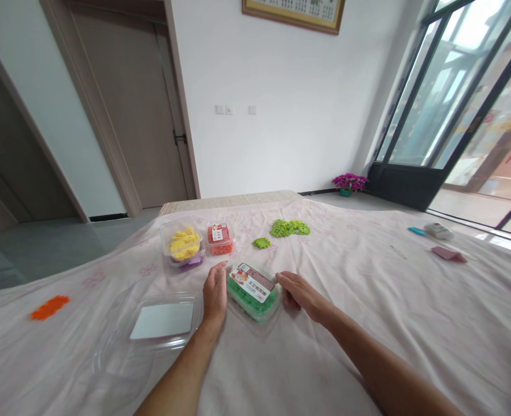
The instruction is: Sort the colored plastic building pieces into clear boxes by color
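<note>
A clear plastic box with green pieces inside and a printed label on its lid rests on the cloth in front of me, slightly turned. My left hand presses against its left side, fingers close together. On the opposite side, my right hand grips the edge with thumb on top and fingers curled below. Beyond the box lie a single light-green flower-shaped piece and a pile of similar green pieces. Left of my left hand sits an open clear plastic container with a white label.
At the back left stand a clear box with yellow pieces, a purple piece by it, and a box with red pieces. An orange piece lies far left. A pink folded item and a white packet lie right.
</note>
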Demonstrator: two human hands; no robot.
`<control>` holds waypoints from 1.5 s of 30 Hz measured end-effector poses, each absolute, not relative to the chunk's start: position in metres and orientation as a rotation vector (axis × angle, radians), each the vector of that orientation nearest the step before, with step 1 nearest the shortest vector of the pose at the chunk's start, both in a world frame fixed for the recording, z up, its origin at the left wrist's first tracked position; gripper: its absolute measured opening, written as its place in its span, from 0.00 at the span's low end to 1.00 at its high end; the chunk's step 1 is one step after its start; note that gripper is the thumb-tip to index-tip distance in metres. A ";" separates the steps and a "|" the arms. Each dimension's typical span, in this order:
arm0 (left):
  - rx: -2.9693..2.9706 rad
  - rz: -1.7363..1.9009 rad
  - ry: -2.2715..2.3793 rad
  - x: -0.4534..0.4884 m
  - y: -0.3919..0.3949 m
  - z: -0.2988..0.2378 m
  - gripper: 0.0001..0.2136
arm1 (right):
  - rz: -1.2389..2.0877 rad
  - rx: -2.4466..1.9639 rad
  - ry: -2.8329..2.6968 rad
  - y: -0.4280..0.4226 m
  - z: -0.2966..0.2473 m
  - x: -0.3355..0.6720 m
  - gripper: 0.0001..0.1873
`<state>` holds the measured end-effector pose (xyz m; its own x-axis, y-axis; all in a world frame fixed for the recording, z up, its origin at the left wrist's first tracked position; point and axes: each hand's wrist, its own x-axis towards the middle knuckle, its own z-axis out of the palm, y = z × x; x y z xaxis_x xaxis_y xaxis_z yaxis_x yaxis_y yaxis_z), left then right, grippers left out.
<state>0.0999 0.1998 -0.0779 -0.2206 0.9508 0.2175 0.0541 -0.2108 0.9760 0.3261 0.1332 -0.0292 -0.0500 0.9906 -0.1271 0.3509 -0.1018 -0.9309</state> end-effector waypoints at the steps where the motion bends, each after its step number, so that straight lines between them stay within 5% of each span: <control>1: 1.299 1.533 1.287 0.100 0.199 -0.077 0.19 | 1.208 -1.489 -1.430 0.133 -0.030 0.326 0.24; 33: 1.432 1.402 1.374 0.091 0.209 -0.085 0.18 | 1.549 -1.373 -1.184 0.135 -0.036 0.331 0.18; 45: 1.411 1.461 1.338 0.097 0.198 -0.079 0.19 | 1.664 -1.521 -1.285 0.137 -0.029 0.352 0.26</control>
<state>0.0966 0.1980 -0.0795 -0.1664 0.9526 0.2547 0.1699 -0.2267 0.9590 0.3516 0.1366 -0.0288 -0.2172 0.8715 -0.4397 0.2047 -0.3998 -0.8935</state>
